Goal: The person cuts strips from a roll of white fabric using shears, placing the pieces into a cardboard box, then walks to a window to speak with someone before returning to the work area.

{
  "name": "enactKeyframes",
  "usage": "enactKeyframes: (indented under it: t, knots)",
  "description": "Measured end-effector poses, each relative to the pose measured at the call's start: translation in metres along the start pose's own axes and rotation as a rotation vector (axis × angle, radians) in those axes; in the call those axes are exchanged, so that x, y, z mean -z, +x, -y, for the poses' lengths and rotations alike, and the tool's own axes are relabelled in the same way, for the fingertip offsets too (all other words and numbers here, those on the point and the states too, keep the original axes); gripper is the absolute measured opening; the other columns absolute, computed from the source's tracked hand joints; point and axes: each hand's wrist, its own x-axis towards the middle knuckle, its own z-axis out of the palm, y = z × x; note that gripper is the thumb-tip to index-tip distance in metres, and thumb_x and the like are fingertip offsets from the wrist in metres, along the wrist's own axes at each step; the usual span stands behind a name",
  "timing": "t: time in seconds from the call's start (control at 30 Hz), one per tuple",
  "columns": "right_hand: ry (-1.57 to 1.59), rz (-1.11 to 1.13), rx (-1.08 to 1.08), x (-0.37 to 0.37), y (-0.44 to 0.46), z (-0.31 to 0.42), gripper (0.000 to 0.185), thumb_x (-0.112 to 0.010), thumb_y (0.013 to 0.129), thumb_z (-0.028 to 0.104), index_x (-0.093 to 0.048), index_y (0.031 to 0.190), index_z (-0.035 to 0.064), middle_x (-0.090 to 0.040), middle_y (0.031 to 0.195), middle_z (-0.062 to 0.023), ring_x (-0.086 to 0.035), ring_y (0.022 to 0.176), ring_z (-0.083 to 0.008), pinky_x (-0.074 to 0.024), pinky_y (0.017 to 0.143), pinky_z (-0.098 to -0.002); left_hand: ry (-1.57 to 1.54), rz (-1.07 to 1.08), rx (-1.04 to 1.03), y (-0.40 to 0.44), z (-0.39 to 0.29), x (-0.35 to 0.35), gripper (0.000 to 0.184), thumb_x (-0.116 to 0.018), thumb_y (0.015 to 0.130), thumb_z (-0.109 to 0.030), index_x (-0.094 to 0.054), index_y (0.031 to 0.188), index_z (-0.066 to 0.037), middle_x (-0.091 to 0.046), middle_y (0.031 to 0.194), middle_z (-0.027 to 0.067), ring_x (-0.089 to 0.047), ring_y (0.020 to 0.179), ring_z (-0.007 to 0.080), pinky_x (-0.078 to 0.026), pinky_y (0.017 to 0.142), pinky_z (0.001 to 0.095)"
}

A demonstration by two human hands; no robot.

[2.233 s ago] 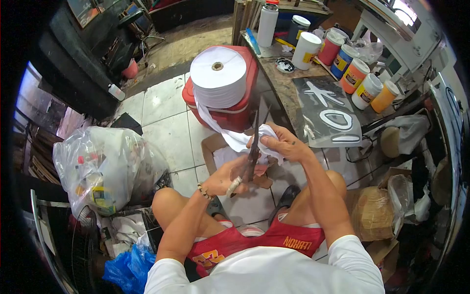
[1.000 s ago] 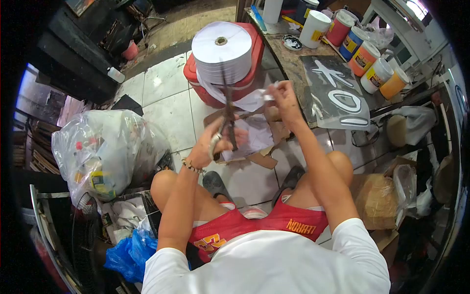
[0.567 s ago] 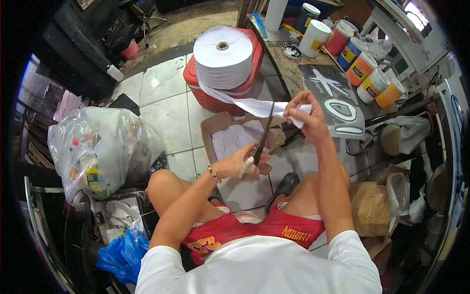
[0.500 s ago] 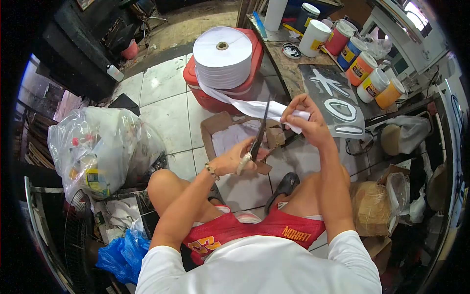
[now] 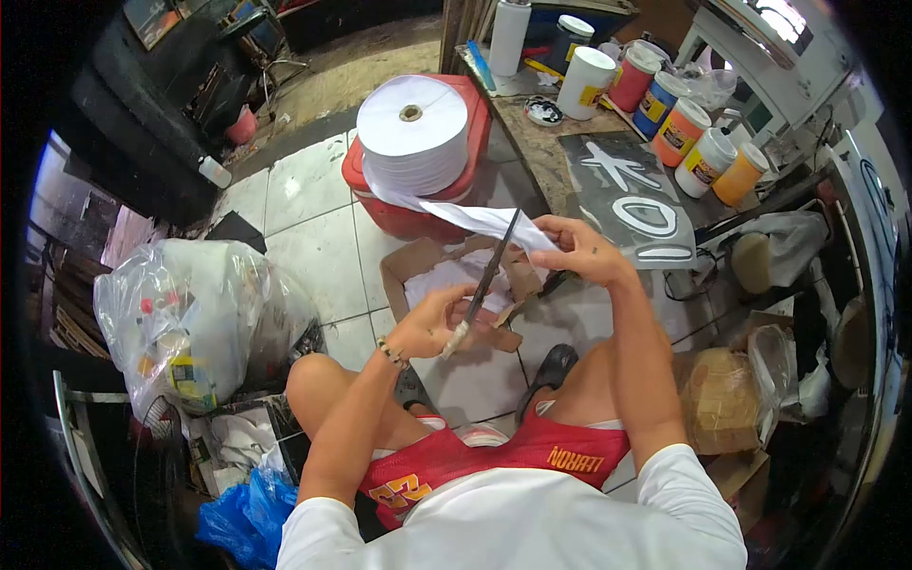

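Observation:
A large white roll of fabric strip (image 5: 418, 142) lies on a red cooler (image 5: 408, 220). From it a white strip (image 5: 475, 218) stretches toward the right. My right hand (image 5: 581, 251) pinches the strip near its end. In my left hand (image 5: 435, 325) are dark scissors (image 5: 486, 282) with a pale wrapped handle, their blades pointing up and touching or crossing the strip. Below the strip, an open cardboard box (image 5: 397, 277) holds white cut pieces (image 5: 445, 281).
A workbench (image 5: 518, 128) at the upper right bears paint jars (image 5: 679, 131) and a dark stencil sheet (image 5: 622, 190) with white markings. On the left is a clear plastic bag (image 5: 204, 313) of containers. A blue bag (image 5: 249, 518) and a wrapped bundle (image 5: 724, 399) flank my legs.
The view has shifted. My right hand has slid along the strip and moved lower and left, and the scissors have come to the strip beside it. Earlier, a loose piece was near my right hand.

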Motion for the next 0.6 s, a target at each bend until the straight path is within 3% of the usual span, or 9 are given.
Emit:
enactKeyframes:
  t: [0.07,0.17,0.3,0.33,0.37,0.43,0.47,0.57,0.6]
  knots:
    - [0.104,-0.052,-0.084,-0.002,0.004,-0.001,0.038,-0.066,0.093,0.027,-0.061,0.118,-0.0015,-0.067,0.103,-0.0039,-0.061,0.092,-0.0089,-0.0465,0.082,-0.0248,0.012,-0.006,0.018,0.0,0.003,-0.001,0.07,-0.072,0.074,-0.004,-0.044,0.138,-0.003,-0.065,0.118,0.0134,-0.065,0.103,0.0191,-0.054,0.086,0.033]
    - [0.027,-0.043,-0.163,-0.003,0.009,-0.003,0.034,-0.065,0.094,0.03,-0.064,0.111,0.0,-0.066,0.095,-0.0006,-0.057,0.083,-0.0056,-0.0449,0.074,-0.0229,0.033,-0.015,0.036,0.0,0.005,-0.001,0.07,-0.073,0.074,-0.003,-0.043,0.138,-0.004,-0.065,0.117,0.0135,-0.065,0.103,0.0189,-0.055,0.086,0.0323]
    - [0.015,-0.126,-0.027,-0.018,0.01,-0.002,0.027,-0.063,0.096,0.028,-0.067,0.106,0.0032,-0.061,0.085,0.0065,-0.051,0.08,-0.0027,-0.0413,0.07,-0.0213,-0.045,-0.014,0.051,0.0,0.005,0.001,0.074,-0.076,0.073,-0.006,-0.043,0.139,-0.004,-0.065,0.118,0.0136,-0.065,0.102,0.0187,-0.054,0.088,0.0312]
    - [-0.013,-0.074,-0.041,-0.015,0.01,-0.003,0.028,-0.063,0.095,0.027,-0.067,0.108,0.0017,-0.059,0.097,0.0018,-0.052,0.089,-0.005,-0.0431,0.076,-0.0229,-0.061,-0.009,0.063,0.0,0.006,0.001,0.076,-0.078,0.072,-0.007,-0.042,0.139,-0.004,-0.065,0.118,0.0137,-0.065,0.102,0.0186,-0.053,0.088,0.0309]
    - [-0.014,-0.074,-0.038,-0.015,0.01,-0.003,0.028,-0.063,0.095,0.027,-0.067,0.108,0.0017,-0.059,0.097,0.0018,-0.052,0.089,-0.005,-0.0431,0.076,-0.0229,-0.058,-0.009,0.061,0.0,0.005,0.002,0.076,-0.078,0.072,-0.007,-0.042,0.139,-0.004,-0.065,0.118,0.0137,-0.065,0.102,0.0186,-0.053,0.088,0.0309]
    - [-0.184,-0.076,0.155,-0.02,0.008,-0.002,0.03,-0.063,0.094,0.025,-0.067,0.111,0.0011,-0.054,0.115,-0.0059,-0.051,0.104,-0.0118,-0.0431,0.088,-0.0273,-0.091,0.025,0.046,-0.001,0.001,0.001,0.082,-0.079,0.071,-0.009,-0.038,0.141,-0.003,-0.061,0.125,0.0156,-0.062,0.111,0.0209,-0.05,0.096,0.0329]
    - [-0.213,-0.044,0.264,-0.022,0.01,-0.001,0.03,-0.062,0.094,0.024,-0.068,0.113,0.0017,-0.044,0.136,-0.0118,-0.046,0.123,-0.02,-0.0387,0.1,-0.0325,-0.088,0.027,0.046,-0.001,-0.001,0.0,0.082,-0.079,0.071,-0.009,-0.038,0.141,-0.003,-0.061,0.125,0.0156,-0.062,0.111,0.0209,-0.05,0.096,0.0329]
    - [-0.08,0.077,0.355,-0.031,0.017,0.001,0.029,-0.062,0.094,0.023,-0.069,0.113,0.0019,-0.042,0.142,-0.0136,-0.04,0.133,-0.0242,-0.0352,0.105,-0.0351,-0.104,0.072,-0.069,-0.003,-0.01,-0.008,0.088,-0.082,0.07,-0.014,-0.034,0.143,-0.001,-0.057,0.131,0.0176,-0.057,0.121,0.0232,-0.046,0.103,0.0354]
    - [-0.008,0.134,0.374,-0.03,0.02,-0.007,0.034,-0.063,0.093,0.022,-0.065,0.121,0.0031,-0.049,0.139,-0.0122,-0.043,0.133,-0.0228,-0.036,0.106,-0.0347,-0.119,0.074,-0.088,-0.004,-0.014,-0.01,0.09,-0.083,0.07,-0.017,-0.034,0.143,-0.001,-0.056,0.132,0.0184,-0.055,0.123,0.0241,-0.044,0.105,0.036]
